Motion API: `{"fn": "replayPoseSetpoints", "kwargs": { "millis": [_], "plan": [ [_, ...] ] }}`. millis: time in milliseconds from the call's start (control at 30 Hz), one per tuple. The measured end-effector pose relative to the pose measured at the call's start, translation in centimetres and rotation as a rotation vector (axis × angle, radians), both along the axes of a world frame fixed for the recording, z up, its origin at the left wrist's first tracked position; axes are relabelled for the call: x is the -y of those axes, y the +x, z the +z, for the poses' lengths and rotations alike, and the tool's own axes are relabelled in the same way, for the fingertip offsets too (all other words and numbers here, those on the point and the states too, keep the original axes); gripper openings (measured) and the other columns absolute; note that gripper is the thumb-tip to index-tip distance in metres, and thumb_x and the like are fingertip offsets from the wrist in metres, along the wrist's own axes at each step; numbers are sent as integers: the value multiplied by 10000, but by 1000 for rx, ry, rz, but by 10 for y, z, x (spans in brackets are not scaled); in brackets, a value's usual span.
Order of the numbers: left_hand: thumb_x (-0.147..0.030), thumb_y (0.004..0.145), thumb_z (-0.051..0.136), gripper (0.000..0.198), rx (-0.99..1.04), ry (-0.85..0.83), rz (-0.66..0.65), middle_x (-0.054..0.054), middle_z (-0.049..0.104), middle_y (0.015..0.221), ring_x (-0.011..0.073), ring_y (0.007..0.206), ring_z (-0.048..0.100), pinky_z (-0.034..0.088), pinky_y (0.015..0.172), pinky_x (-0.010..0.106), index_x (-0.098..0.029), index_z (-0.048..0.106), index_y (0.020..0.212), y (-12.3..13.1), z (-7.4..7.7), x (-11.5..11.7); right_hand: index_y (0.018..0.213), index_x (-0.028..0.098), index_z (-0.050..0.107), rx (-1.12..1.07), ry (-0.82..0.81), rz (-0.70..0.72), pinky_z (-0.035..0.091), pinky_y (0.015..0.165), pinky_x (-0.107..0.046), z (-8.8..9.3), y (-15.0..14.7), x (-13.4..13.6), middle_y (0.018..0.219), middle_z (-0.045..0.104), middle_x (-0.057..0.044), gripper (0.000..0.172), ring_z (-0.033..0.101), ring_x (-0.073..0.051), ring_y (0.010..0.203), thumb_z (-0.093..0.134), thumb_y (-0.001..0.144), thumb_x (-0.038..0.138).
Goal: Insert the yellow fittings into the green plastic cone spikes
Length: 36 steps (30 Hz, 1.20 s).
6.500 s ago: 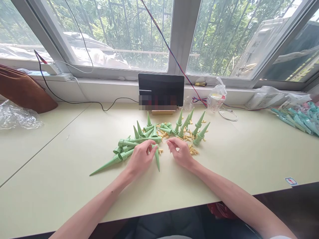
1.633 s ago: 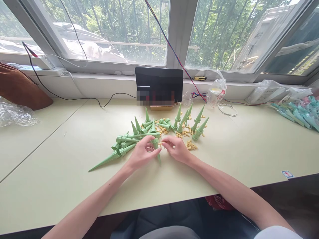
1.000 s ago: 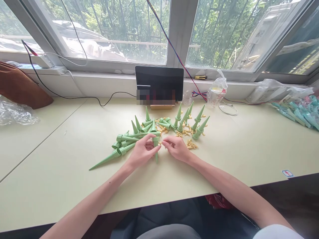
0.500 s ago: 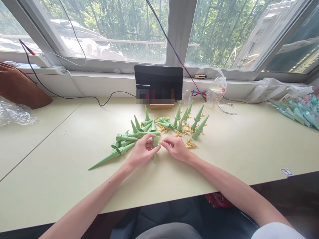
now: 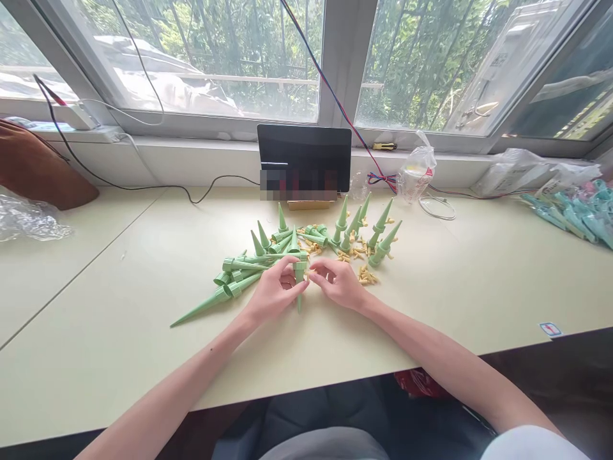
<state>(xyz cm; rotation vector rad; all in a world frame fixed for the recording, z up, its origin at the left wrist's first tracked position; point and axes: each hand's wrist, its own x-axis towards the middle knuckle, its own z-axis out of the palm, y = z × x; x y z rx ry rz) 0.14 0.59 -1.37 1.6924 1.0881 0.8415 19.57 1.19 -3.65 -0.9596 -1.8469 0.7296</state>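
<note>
Head view: one green spike [image 5: 300, 271] is located between the hands above the counter [image 5: 431, 300], collar at the far end, point toward the near edge. The left hand [image 5: 272, 291] is partly curled, thumb and fingers gripping the spike near its collar. The right hand [image 5: 341, 285] is pinched, thumb and fingertips on a small yellow fitting [image 5: 307, 273] just beside the spike. Whether the fitting is seated cannot be told; fingertips cover the joint.

Handling: the spike appears to be moulded plastic, so expect low weight and a stiff body. Its smooth taper is likely to slip or roll; take hold at the wider collar. The fitting should be light and rigid; hold it by fingertip pinch only, avoiding side load on narrow parts, probably the most fragile. Loose fittings [image 5: 367, 276] lie right of the hands.
</note>
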Motion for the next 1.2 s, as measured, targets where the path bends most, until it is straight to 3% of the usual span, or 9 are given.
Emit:
{"fn": "replayPoseSetpoints", "kwargs": {
  "millis": [300, 733, 967, 1200],
  "plan": [
    [-370, 822, 692, 368, 34, 14, 15, -44, 573, 724, 111, 584, 544, 494, 556, 228, -229, 498, 1102, -1, 0, -2, 949, 189, 622, 5, 15, 11, 473, 583, -247, -3, 1, -3, 877, 676, -40, 106, 604, -137, 703, 608, 909, 287],
    [-364, 822, 692, 372, 28, 4, 9, -41, 564, 722, 116, 593, 549, 499, 558, 234, -227, 493, 1104, 0, -1, -2, 789, 171, 634, 75, -4, -13, 385, 545, -240, -3, 1, -3, 681, 597, -11, 303, 478, -115, 592, 486, 985, 349],
    [-376, 830, 688, 360, 24, 13, 13, -56, 526, 683, 112, 556, 530, 490, 533, 231, -236, 498, 1101, -1, -2, -2, 1021, 187, 631, 20, -39, 5, 404, 532, -239, 0, 0, 0, 734, 622, -2, 164, 522, -120, 604, 593, 916, 308],
    [-384, 823, 692, 355, 29, 19, 13, -60, 531, 676, 119, 550, 560, 493, 526, 231, -236, 498, 1082, 0, 0, -2, 895, 184, 617, 36, -51, 22, 392, 528, -236, 1, 0, 0, 750, 627, -12, 172, 492, -112, 591, 543, 947, 330]
  ]
}}
